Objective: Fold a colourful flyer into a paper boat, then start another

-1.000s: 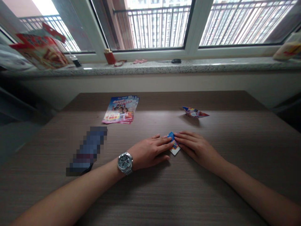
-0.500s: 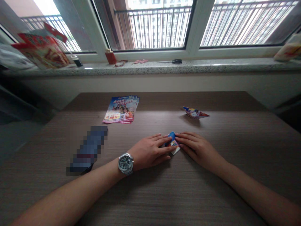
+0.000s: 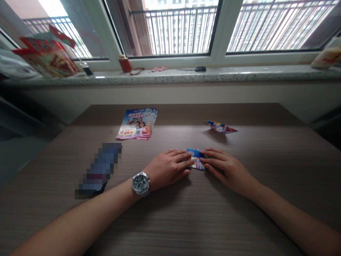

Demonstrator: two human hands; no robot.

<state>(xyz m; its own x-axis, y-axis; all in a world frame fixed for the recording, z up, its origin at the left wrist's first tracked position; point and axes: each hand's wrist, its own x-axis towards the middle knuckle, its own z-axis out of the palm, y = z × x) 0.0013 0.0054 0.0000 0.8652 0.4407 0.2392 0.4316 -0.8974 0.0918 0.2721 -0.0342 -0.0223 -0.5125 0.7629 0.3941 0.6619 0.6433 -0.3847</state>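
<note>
A small folded piece of glossy printed paper [image 3: 196, 159], blue and multicoloured, lies flat on the wooden table [image 3: 213, 217] between my hands. My left hand [image 3: 167, 169], with a steel wristwatch [image 3: 140, 184] on its wrist, has its fingertips against the paper's left end. My right hand [image 3: 225, 169] rests its fingers on the right end. Part of the paper is hidden under those fingers. Beyond them sits a folded paper boat [image 3: 221, 127] made of similar print.
A stack of printed flyers [image 3: 136, 124] lies on the table, with a pixelated object [image 3: 99, 170] left of my left arm. Behind the table, a granite windowsill [image 3: 170, 76] holds scissors [image 3: 198, 69], a small red cup [image 3: 125, 65] and a colourful bag [image 3: 46, 58].
The folded paper has turned from a diagonal position to lying nearly level, and its lower white corner no longer shows. Both hands stay on it, and the other objects have not moved.
</note>
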